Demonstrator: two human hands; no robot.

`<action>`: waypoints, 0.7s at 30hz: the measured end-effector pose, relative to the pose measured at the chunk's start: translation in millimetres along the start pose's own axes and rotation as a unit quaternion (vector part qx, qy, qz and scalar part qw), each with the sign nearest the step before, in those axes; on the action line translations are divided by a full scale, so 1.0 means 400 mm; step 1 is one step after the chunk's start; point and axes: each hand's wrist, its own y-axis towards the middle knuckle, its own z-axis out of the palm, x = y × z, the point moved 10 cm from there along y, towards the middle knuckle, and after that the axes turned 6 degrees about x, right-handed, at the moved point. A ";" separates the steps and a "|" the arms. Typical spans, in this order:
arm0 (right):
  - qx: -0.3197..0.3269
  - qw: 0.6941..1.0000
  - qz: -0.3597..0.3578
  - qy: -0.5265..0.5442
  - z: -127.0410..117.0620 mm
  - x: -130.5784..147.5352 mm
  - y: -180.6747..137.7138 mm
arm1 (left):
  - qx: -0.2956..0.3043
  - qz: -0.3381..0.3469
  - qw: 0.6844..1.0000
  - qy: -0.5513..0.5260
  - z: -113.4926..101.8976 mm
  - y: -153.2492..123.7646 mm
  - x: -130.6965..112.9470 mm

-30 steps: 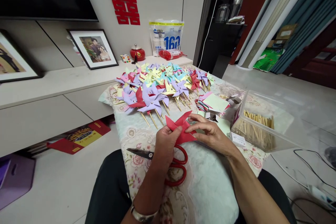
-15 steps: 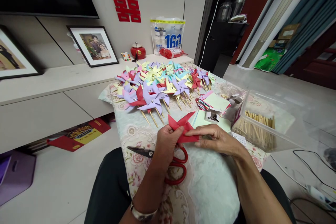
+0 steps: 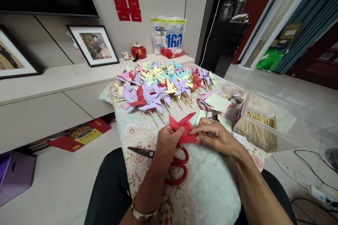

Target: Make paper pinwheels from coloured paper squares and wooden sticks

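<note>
A red paper pinwheel [image 3: 188, 137] with its blades partly folded is pinched at its centre by the thumb and fingers of my left hand [image 3: 171, 137]. On its right side, my right hand [image 3: 218, 134] has bent fingers closed on a corner of the same red paper. Under my left wrist lies a pair of scissors [image 3: 179, 174] with red handles, blades pointing left. Just behind my right hand is a small white box [image 3: 212, 115] of dark metal pieces, partly hidden. Finished pinwheels [image 3: 153, 101] in purple, red, yellow and blue lie on sticks beyond my hands.
A stack of coloured paper squares [image 3: 218, 102] lies right of the pinwheels. The clear plastic bin [image 3: 255, 130] at the right holds wooden sticks [image 3: 261, 121]. A floral cloth [image 3: 137, 135] covers the table. Behind stands a white cabinet [image 3: 66, 84] with a framed photo [image 3: 93, 45].
My right hand's fingers have curled in from lying stretched along the red paper to gripping near its right corner. My left hand keeps its hold.
</note>
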 end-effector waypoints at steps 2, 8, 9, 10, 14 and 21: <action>-0.014 1.000 -0.015 -0.005 -0.001 0.003 0.001 | -0.001 0.001 1.000 -0.001 0.000 0.000 0.002; -0.022 0.999 -0.017 -0.020 0.006 0.007 0.004 | -0.009 0.009 1.000 0.003 0.004 -0.006 -0.009; -0.020 0.999 -0.011 -0.023 0.007 0.006 0.005 | -0.014 0.010 1.000 0.005 0.004 -0.007 -0.012; -0.018 1.000 -0.004 -0.025 0.009 0.005 0.006 | -0.018 0.010 1.000 0.005 0.004 -0.008 -0.014; -0.004 0.999 0.026 -0.029 0.015 -0.004 0.011 | -0.022 0.016 1.000 -0.017 0.010 -0.007 -0.018; -0.011 0.999 0.046 -0.017 0.019 -0.014 0.012 | -0.013 0.021 0.998 -0.053 0.017 -0.006 -0.011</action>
